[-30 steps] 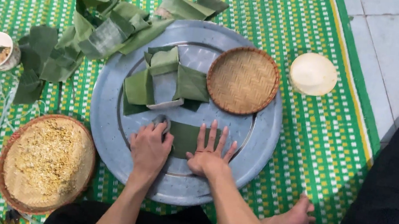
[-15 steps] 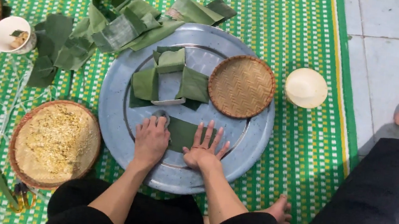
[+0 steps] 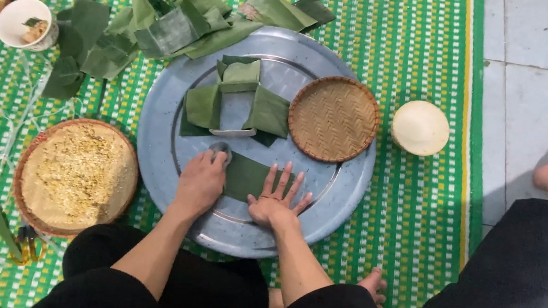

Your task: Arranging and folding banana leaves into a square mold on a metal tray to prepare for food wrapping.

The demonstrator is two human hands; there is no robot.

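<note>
Green leaf strip (image 3: 247, 175) lies flat on big round tray (image 3: 159, 134), long way left-right, between hands. Left hand (image 3: 201, 181) curled on grey cloth (image 3: 221, 149) at leaf's left end. Right hand (image 3: 277, 199) flat, fingers wide, pressing right end.

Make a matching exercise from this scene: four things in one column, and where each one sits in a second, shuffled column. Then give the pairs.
Things:
1. empty woven basket
2. flat green leaf
3. round cream lid
4. white cup

Places:
A. on the green mat, right of the metal tray
B. on the tray, under the left hand and right hand
C. on the mat at far left, near the leaf pile
D. on the tray's right side

Pairs: 1-D, 2-B, 3-A, 4-C
</note>
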